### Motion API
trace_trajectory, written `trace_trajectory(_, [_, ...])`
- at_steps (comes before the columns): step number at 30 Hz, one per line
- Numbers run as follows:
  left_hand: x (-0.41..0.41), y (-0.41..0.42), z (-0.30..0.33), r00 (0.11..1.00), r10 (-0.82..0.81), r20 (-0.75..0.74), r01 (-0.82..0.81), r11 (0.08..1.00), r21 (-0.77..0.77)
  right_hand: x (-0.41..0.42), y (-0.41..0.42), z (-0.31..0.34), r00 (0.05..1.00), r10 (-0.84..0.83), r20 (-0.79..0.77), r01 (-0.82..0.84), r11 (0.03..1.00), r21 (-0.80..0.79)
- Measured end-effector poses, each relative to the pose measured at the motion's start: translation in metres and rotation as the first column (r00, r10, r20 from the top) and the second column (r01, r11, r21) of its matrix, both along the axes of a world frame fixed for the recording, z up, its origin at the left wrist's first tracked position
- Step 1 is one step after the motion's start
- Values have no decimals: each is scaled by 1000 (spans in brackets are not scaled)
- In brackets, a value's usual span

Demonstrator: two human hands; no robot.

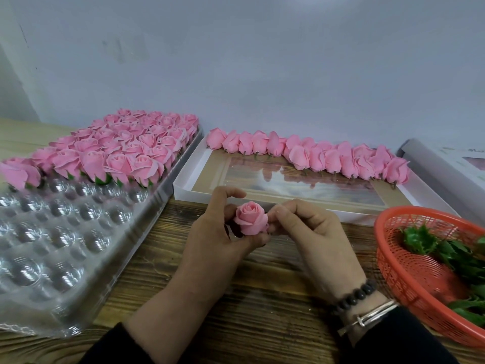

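Pink rose head (251,218), petals furled, bloom upward and tilted slightly, held above the wooden counter (262,298), base hidden.

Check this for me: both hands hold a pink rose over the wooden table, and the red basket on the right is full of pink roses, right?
Not quite. The head view shows the red basket on the right holding green leaves, not pink roses. The rest stands: the left hand and the right hand hold a pink rose over the wooden table.
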State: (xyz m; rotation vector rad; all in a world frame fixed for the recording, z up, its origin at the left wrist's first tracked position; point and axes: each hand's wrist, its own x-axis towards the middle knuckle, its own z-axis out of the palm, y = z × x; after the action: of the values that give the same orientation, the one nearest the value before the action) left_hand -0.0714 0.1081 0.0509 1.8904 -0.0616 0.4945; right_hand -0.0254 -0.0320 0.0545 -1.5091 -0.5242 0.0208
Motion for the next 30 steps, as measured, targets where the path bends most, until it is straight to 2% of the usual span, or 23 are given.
trace_trajectory(6, [-2, -4, 2, 999, 28, 23, -29, 999, 44, 0, 3, -1, 1000, -5, 23, 5, 1000, -1])
trace_trajectory(12, [-1, -1, 3, 999, 40, 0, -40, 996, 77, 1, 3, -3, 993, -47, 109, 57, 995, -85])
trace_trajectory(15, [-3, -2, 9, 999, 30, 11, -31, 999, 45, 1, 1, -4, 989, -91, 117, 101, 991, -86])
trace_trajectory(21, [-8, 9, 44, 996, 46, 74, -44, 999, -24, 3, 1, -9, 984, -141, 106, 161, 965, -206])
trace_trajectory(25, [-9, 40, 74, 979, 131, 153, -136, 990, 27, 2, 0, -8, 992, -109, 68, 125, 944, -305])
trace_trajectory(27, [-9, 74, 89, 955, 214, 207, -234, 969, 81, 2, -1, -7, 994, -93, 51, 105, 927, -360])
trace_trajectory(30, [-12, 140, 100, 906, 331, 264, -358, 932, 61, 1, 0, -5, 998, -64, 11, 63, 912, -406])
